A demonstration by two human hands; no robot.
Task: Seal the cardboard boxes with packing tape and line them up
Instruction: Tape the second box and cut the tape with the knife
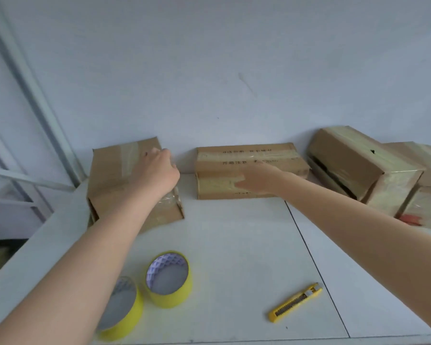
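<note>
At the back of the white table (pixel 234 245), along the wall, a row of cardboard.

Leftmost, the left box (pixel 110 175): brown, with a band of clear tape across the top and crinkled tape down the near right corner. Near side largely hidden behind the left forearm. Gripped at the far right top corner by the left hand (pixel 159 168), fingers bent over the edge, fingertips out of sight.

Just beside it but apart, the middle box (pixel 217 168): long and low, taped lengthwise, printed with rows of characters, some blurred under the glossy tape. Pressed at the front top edge by the right hand (pixel 259 178), laid flat, fingers straight, clasping nothing.

Further right, the tilted box (pixel 346 158), up against more taped boxes cut off by the frame edge.

Nearer: the far roll (pixel 172 297) of yellow tape in full view and the near roll (pixel 130 322) half hidden by the left forearm. To the right, a yellow utility knife (pixel 295 302).
</note>
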